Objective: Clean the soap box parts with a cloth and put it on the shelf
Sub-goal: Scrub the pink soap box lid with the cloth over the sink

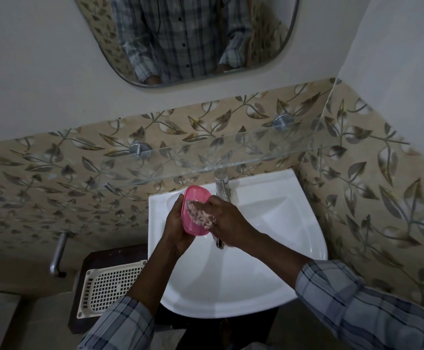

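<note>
Nearest us, a cream slotted tray [112,286] lies on a dark stand, left of the white basin [269,248]. Over the basin our left hand [178,228] grips the pink soap box part [193,210] w/ fingers curled round its edge; our right hand [224,218] is closed on a cloth [201,214], pressing it inside. Beyond, the tap [222,185], then the glass shelf [206,157].

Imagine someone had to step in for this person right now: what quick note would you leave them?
Left hand: holds the pink soap box part tilted over the sink.
Right hand: presses the cloth into the part.
White perforated tray: lies on the dark stand left of the sink; I cannot tell if it has been wiped.
Glass shelf: bare.
Left: finish wiping, then put the parts on the shelf.
</note>
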A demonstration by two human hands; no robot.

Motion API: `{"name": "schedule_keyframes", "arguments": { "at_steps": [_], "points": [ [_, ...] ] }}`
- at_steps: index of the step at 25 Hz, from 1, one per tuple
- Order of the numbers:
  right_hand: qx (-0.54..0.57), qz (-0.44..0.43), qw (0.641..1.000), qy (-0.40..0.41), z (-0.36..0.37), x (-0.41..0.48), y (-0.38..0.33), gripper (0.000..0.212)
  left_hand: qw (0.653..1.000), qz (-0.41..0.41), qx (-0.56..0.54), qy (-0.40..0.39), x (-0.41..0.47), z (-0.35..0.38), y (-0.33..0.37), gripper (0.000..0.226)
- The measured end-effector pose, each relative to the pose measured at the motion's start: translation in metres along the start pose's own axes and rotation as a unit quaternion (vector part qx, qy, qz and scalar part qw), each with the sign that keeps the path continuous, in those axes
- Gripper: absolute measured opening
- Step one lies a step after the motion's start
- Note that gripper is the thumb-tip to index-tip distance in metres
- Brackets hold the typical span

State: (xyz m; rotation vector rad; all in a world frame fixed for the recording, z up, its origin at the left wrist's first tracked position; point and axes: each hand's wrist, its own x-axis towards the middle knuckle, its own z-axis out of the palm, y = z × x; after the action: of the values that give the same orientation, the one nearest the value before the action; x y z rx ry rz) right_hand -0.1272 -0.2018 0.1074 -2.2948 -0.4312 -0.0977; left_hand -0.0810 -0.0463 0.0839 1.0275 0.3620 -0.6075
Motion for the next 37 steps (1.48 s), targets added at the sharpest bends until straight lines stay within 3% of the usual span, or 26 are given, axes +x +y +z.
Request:
{"name": "schedule_keyframes", "arguments": {
  "at_steps": [2,4,5,7,8,9,11,13,15,16,18,20,22,24,27,30,32,34,37],
  "points": [
    [0.079,0.025,0.995,-0.052,-0.01,-0.003,0.014,0.044,1.0,-0.016,-0.017,0.007,0.0,-0.01,-0.004,0.057],
    [0.25,0.144,0.957,0.015,-0.022,-0.002,0.027,0.029,0.999,-0.025,-0.033,-0.001,-0.002,-0.017,-0.006,0.058],
    [0.353,0.207,0.91,0.071,-0.027,-0.002,0.03,0.023,0.998,-0.028,-0.046,-0.014,-0.002,-0.018,-0.004,0.058],
    [0.538,0.282,0.781,0.146,-0.032,0.0,0.034,0.019,0.997,-0.025,-0.066,-0.038,-0.001,-0.018,0.002,0.057],
    [0.575,0.292,0.747,0.161,-0.033,0.002,0.035,0.019,0.997,-0.021,-0.067,-0.044,-0.001,-0.019,0.005,0.056],
    [0.561,0.291,0.757,0.169,-0.035,0.004,0.033,0.02,0.997,-0.017,-0.058,-0.045,-0.001,-0.019,0.006,0.057],
    [0.399,0.269,0.859,0.177,-0.036,0.008,0.025,0.021,0.999,-0.014,-0.023,-0.046,-0.002,-0.015,0.005,0.061],
    [0.172,0.19,0.953,0.162,-0.028,0.009,0.01,0.028,0.998,-0.006,0.018,-0.054,-0.004,-0.008,0.001,0.063],
    [-0.027,0.084,0.991,0.099,-0.011,0.006,0.0,0.043,0.997,0.019,0.042,-0.056,-0.005,0.0,-0.005,0.056],
    [-0.096,0.065,0.991,0.062,-0.003,0.005,-0.002,0.048,0.997,0.032,0.05,-0.048,-0.006,0.002,-0.007,0.052],
    [-0.108,0.128,0.984,0.059,0.0,0.008,-0.003,0.036,0.996,0.044,0.077,-0.025,-0.006,0.001,-0.012,0.049],
    [-0.019,0.24,0.966,0.095,-0.005,0.013,0.002,0.016,0.995,0.044,0.087,-0.011,-0.006,-0.003,-0.013,0.054],
    [0.058,0.303,0.943,0.123,-0.011,0.012,0.012,0.026,0.996,0.037,0.086,0.0,-0.005,-0.008,-0.009,0.063],
    [0.111,0.314,0.936,0.113,-0.019,0.006,0.019,0.039,0.993,0.038,0.114,0.0,-0.002,-0.011,-0.006,0.066],
    [0.236,0.276,0.928,0.082,-0.025,0.006,0.023,0.03,0.981,0.05,0.188,-0.01,0.001,-0.009,-0.008,0.059],
    [0.42,0.328,0.837,0.127,-0.016,0.02,0.026,0.028,0.973,0.071,0.218,-0.027,0.004,0.001,-0.011,0.052],
    [0.423,0.411,0.786,0.186,-0.008,0.022,0.029,0.027,0.965,0.091,0.244,-0.027,0.006,0.002,-0.01,0.054],
    [0.4,0.431,0.784,0.202,-0.003,0.016,0.033,0.024,0.962,0.086,0.26,-0.021,0.007,-0.001,-0.011,0.06],
    [0.416,0.39,0.802,0.178,-0.004,0.015,0.027,0.032,0.961,0.078,0.265,-0.014,0.008,-0.001,-0.015,0.059]
  ]
}}
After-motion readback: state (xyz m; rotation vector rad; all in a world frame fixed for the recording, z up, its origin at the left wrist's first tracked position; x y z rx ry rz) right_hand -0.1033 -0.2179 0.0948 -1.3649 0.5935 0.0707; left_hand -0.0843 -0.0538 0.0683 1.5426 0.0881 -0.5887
